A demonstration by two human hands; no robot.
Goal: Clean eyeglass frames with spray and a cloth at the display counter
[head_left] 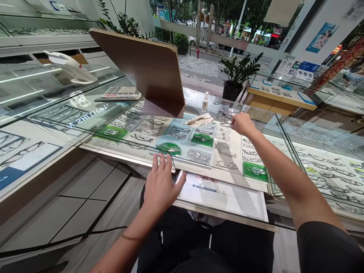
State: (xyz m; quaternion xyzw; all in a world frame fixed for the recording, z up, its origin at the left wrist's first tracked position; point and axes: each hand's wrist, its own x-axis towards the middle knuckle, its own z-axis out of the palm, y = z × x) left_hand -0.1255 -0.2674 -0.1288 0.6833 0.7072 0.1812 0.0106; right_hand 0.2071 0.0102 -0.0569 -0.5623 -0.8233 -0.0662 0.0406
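My right hand (243,124) reaches out over the glass counter, its fingers closed at one end of a pair of eyeglasses (226,115). The thin frame is partly lost against the glass and its reflections. My left hand (161,182) is open, fingers spread, at the near edge of the glass countertop (136,148). Between the hands, a crumpled cream cloth (200,120) lies on the glass, with a small white spray bottle (205,101) just behind it. Rows of eyeglasses (226,164) show beneath the glass.
An open drawer (241,201) juts out in front of my lap. A large brown board-like stand (148,68) rises at the back left, beside a calculator (122,93). Farther left is a white curved device (69,68). A potted plant (233,81) stands behind the counter.
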